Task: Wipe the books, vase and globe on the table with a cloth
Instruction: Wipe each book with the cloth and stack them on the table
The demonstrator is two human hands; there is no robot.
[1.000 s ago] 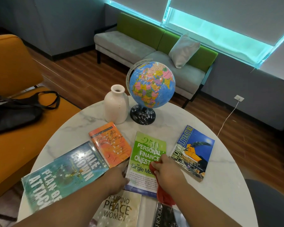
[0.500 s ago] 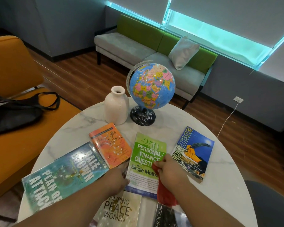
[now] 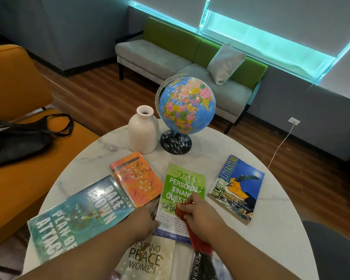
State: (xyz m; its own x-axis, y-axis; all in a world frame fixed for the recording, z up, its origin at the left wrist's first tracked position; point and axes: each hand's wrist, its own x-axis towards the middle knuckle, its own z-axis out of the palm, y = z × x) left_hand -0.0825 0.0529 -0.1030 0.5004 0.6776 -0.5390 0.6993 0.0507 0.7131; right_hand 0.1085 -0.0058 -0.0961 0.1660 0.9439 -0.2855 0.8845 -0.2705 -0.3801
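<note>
- Cloth (image 3: 190, 225), red in colour, is gripped by the right hand (image 3: 200, 215), whose fingers (image 3: 193, 199) are curled round it.
- The cloth is pressed onto the middle of the green book (image 3: 182, 184), over the printed title. Its loose end trails back under the wrist towards the dark book (image 3: 202, 265) at the near edge.
- The left hand (image 3: 143, 221) is laid at the lower left edge of the green book and touches it. Its fingers are hidden behind the back of the hand, so it cannot be told if the book is grasped or only pressed.
- The green book is laid flat on the round marble surface (image 3: 271, 229), between the orange book (image 3: 136, 178) just beside it on the left and the blue book (image 3: 237, 188) set a little apart on the right.
- A large teal book (image 3: 79, 215) is placed at the left, and a pale book (image 3: 148, 257) is seen at the near edge, below the left hand.
- The white vase (image 3: 142, 131) stands upright at the far side, just beside the dark base of the globe (image 3: 187, 106). Both are well apart from the hands.
- The mouth of the vase is open and dark, and its inside cannot be seen.
- A black bag (image 3: 14, 142) is laid on the orange seat (image 3: 18, 188) at the left. Its contents are not shown.
</note>
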